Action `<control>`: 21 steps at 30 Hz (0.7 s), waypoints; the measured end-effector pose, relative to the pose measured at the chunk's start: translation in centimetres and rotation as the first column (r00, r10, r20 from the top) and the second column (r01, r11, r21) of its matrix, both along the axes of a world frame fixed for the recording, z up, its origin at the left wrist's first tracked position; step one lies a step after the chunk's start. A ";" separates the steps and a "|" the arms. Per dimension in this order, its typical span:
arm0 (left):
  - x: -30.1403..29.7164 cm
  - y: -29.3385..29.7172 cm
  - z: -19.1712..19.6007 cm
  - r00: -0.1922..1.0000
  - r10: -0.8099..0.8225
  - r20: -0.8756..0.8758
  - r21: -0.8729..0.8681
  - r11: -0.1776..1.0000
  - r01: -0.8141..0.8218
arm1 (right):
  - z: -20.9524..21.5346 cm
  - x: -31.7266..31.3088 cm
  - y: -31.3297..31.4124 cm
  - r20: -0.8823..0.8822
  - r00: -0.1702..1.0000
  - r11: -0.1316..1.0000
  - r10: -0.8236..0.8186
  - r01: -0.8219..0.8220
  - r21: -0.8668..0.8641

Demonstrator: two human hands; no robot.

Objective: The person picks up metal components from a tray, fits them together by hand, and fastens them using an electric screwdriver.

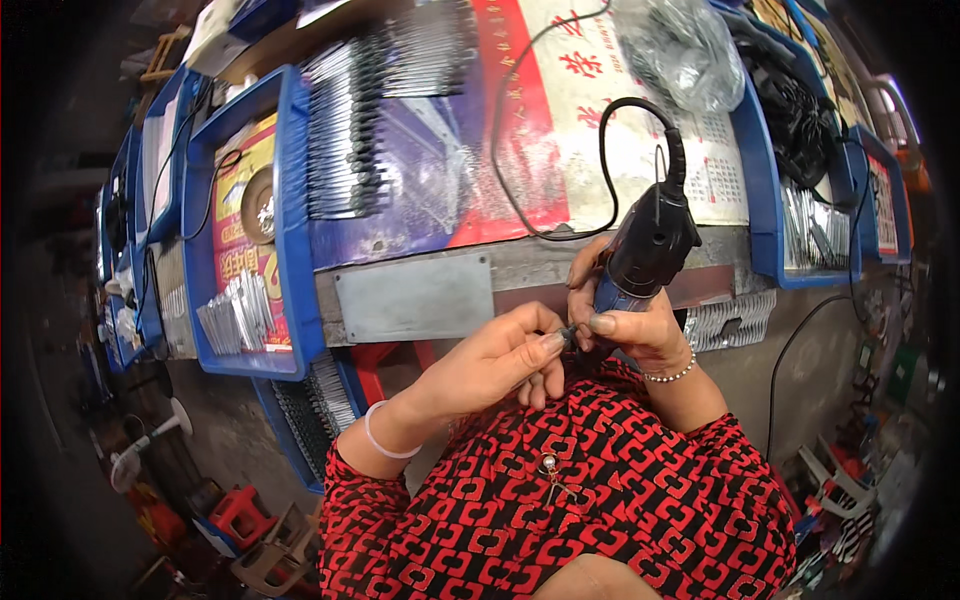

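Note:
My right hand (640, 325) is wrapped round a black and dark blue corded electric screwdriver (645, 250). Its tail, with a wire hanging loop and a cable (608, 150), tilts up and away. The tip end points down toward my left hand (515, 355), close in front of my body. With thumb and fingers pinched, the left hand grips a small dark piece (570, 335) at the tip end. What kind of piece it is stays mostly hidden by the fingers. Just left of the hands, a bare grey metal plate (415, 298) lies at the bench's near edge.
Rows of slim metal rods with dark ends (345, 130) lie at the back left. Blue trays (295, 220) with silvery strips flank the work area; another blue tray (768, 200) holds black plastic bags. A clear plastic bag (685, 55) lies at the back. Flat metal pieces (735, 322) sit right.

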State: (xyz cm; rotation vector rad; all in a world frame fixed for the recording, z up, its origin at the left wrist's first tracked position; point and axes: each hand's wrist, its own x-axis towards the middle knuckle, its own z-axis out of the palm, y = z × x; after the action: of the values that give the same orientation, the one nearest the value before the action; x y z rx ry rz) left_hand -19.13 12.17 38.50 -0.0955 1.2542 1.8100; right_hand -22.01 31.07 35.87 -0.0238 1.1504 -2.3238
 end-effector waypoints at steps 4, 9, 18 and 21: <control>-1.4 2.2 -0.5 0.987 -0.131 0.096 -0.004 0.991 0.132 | -0.6 -0.4 2.1 0.030 0.999 0.999 0.038 -0.038 0.012; -2.1 4.1 -0.6 0.990 -0.131 0.052 0.012 0.991 0.130 | -1.3 -1.0 4.1 0.079 0.996 1.000 -0.027 0.026 0.011; -2.0 5.0 -0.8 0.989 -0.062 0.133 0.012 0.998 0.061 | -2.1 -1.7 4.7 0.171 0.985 0.999 -0.025 0.030 -0.028; -2.0 4.8 -0.8 0.987 -0.045 0.154 0.018 0.999 0.043 | -2.0 -1.7 4.4 0.196 0.980 0.999 -0.028 0.037 -0.039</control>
State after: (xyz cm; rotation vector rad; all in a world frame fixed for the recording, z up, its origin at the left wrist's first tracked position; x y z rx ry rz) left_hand -21.14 16.98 37.69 -0.1953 1.1256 1.7389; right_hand -23.67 35.52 33.89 0.2047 1.0107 -2.3195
